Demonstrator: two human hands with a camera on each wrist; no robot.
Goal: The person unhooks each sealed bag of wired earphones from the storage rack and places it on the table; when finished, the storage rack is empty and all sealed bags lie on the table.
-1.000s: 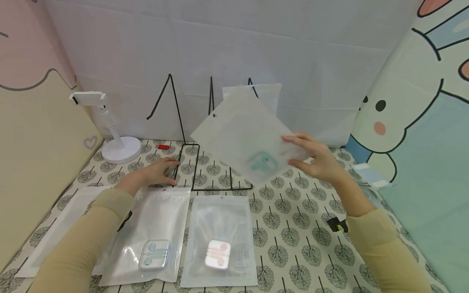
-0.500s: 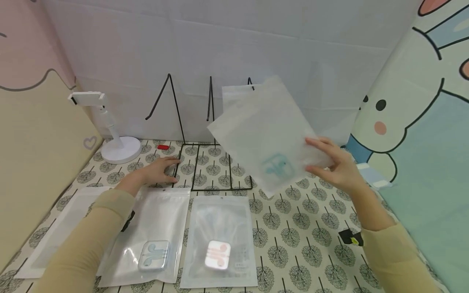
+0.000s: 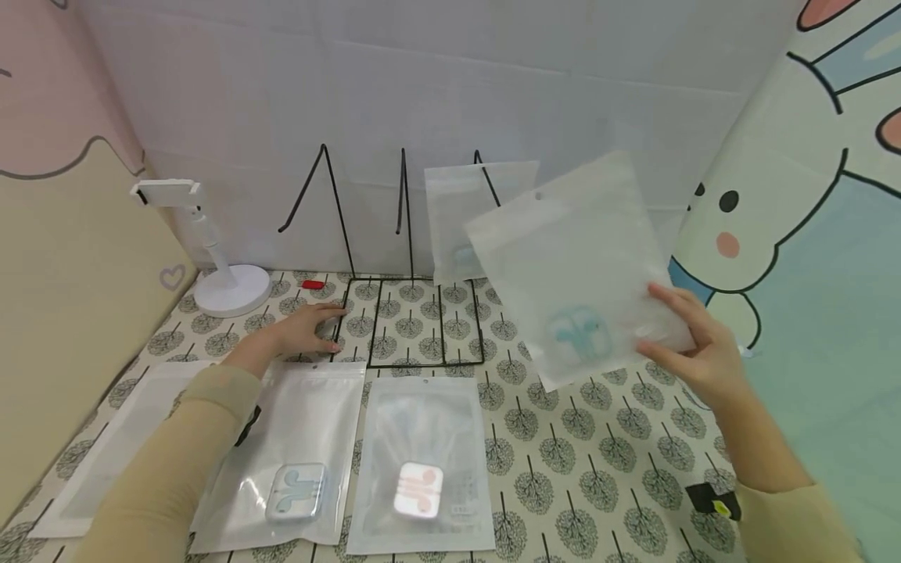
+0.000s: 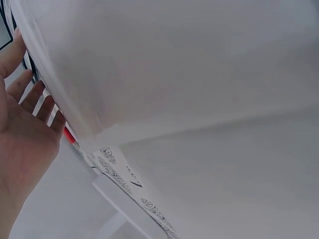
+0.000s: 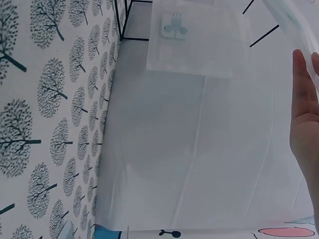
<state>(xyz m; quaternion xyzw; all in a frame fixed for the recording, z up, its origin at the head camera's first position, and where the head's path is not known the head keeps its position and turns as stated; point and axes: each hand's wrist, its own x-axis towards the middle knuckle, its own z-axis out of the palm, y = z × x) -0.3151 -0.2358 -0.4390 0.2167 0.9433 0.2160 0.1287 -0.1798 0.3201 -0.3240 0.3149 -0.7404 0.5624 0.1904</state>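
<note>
In the head view my right hand (image 3: 700, 344) pinches the right edge of a frosted zip bag (image 3: 563, 258), tilted in the air. Blue earphones in a case (image 3: 580, 332) show through its lower part, and a small hang hole is near its top. A similar bag (image 3: 450, 211) hangs from the right hook of a black wire display rack (image 3: 425, 365). At the rack's left side rests my left hand (image 3: 306, 328), fingertips touching its base bar. The right wrist view shows the hanging bag (image 5: 199, 45) and my right fingers (image 5: 301, 74) against the held bag's edge.
Flat bags lie along the front: one with pink earphones (image 3: 415, 414), one with blue earphones (image 3: 310, 414), and another (image 3: 98, 469) partly under my left sleeve. A white phone stand (image 3: 235, 289) and a small red object (image 3: 313, 285) stand behind my left hand.
My right hand has moved right, carrying the bag away from the rack and turning it more upright. The hanging bag is now uncovered. My left hand has stayed put.
</note>
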